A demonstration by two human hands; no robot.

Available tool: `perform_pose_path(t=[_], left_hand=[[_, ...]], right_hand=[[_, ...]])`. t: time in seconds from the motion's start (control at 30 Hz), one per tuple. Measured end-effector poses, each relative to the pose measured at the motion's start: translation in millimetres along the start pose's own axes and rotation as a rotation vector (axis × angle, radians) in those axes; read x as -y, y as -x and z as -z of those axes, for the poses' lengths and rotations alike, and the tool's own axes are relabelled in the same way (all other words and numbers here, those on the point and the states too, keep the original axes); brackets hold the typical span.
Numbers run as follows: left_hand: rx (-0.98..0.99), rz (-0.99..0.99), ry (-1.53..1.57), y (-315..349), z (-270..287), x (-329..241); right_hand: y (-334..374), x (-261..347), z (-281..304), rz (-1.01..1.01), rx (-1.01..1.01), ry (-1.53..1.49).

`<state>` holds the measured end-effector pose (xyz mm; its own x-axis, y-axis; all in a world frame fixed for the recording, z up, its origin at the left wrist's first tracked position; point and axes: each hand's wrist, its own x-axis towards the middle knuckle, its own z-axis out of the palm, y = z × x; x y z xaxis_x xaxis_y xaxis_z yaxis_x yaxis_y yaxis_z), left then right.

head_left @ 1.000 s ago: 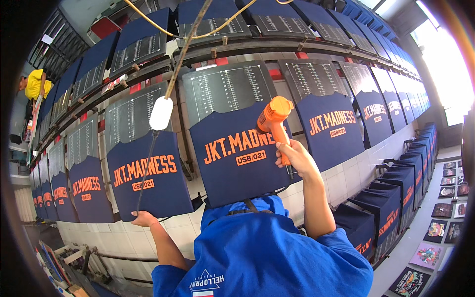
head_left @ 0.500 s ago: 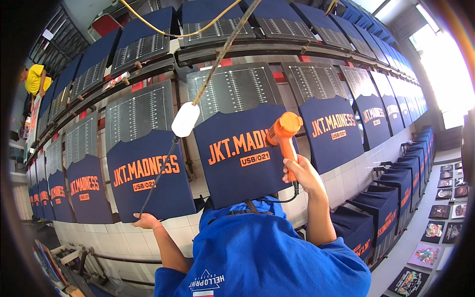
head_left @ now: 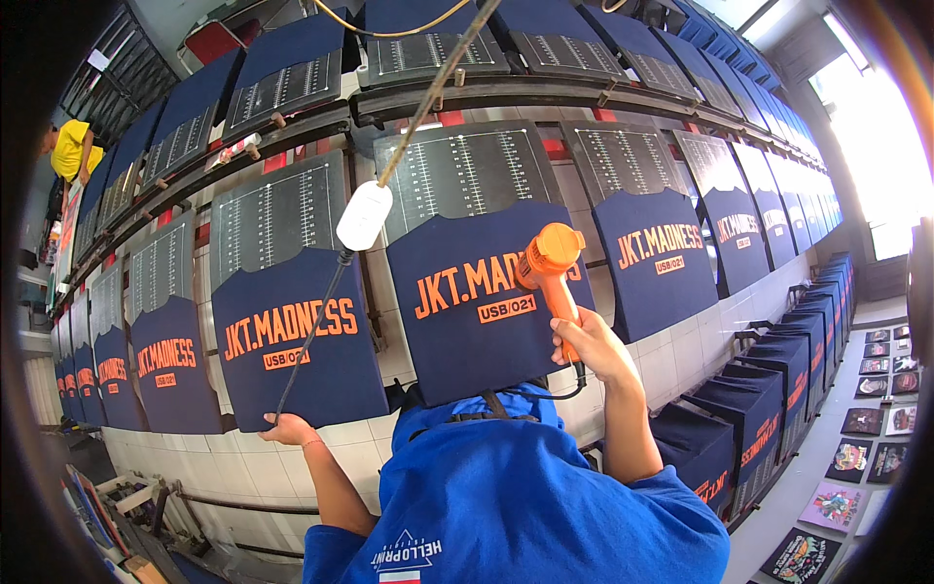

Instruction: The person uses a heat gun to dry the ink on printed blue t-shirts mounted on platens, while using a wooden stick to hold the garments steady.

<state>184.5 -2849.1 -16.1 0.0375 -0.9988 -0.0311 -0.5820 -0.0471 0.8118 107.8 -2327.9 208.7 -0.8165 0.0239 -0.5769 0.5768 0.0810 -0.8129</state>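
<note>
My right hand (head_left: 595, 346) is closed round the handle of an orange heat gun (head_left: 556, 261). The gun's head is above the orange print on a navy shirt (head_left: 457, 346), covering the print's right end. That shirt lies flat on a dark ruled board (head_left: 457, 165) in front of me. At lower left, my left hand (head_left: 290, 429) is closed on a black cord (head_left: 316, 326), beside the bottom edge of the neighbouring printed shirt (head_left: 292, 380). The cord runs up to a white socket block (head_left: 365, 216) that hangs from a rope-like line (head_left: 433, 107).
Rows of boards with printed navy shirts stretch left and right. More shirts (head_left: 744, 414) sit on boards behind me at right. A dark rail (head_left: 428, 97) runs beyond the near row. A person in yellow (head_left: 73, 153) stands at far left. Printed samples (head_left: 835, 502) lie at lower right.
The heat gun in my right hand has shifted slightly left over the print. My left hand keeps its place at the cord. The view has moved a little.
</note>
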Motion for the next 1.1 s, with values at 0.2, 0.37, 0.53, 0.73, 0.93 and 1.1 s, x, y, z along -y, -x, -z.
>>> perform_pose_path(t=[0.2, 0.37, 0.53, 0.73, 0.93, 1.1], left_hand=[[-0.009, 0.012, -0.007, -2.1, -0.4, 1.5], [-0.003, 0.014, 0.034, -0.2, -1.4, 3.3], [-0.038, -0.001, 0.043, -16.4, -0.8, 19.3], [-0.010, 0.038, 0.036, -0.4, -1.3, 2.8], [-0.017, 0.041, 0.052, -3.9, -1.1, 6.7], [-0.015, 0.029, 0.051, -6.0, -4.1, 8.5]], right_hand=[[-9.8, 4.7, -0.9, 0.011, 0.004, -0.007], [-20.0, 10.6, 1.5, -0.001, 0.007, -0.029], [-28.9, 17.1, -4.4, 0.032, 0.023, -0.045], [-40.1, 20.2, -9.8, 0.062, 0.005, -0.034], [-49.4, 19.6, -18.4, 0.072, 0.037, 0.002], [-47.6, 18.2, -23.8, 0.122, 0.064, 0.043]])
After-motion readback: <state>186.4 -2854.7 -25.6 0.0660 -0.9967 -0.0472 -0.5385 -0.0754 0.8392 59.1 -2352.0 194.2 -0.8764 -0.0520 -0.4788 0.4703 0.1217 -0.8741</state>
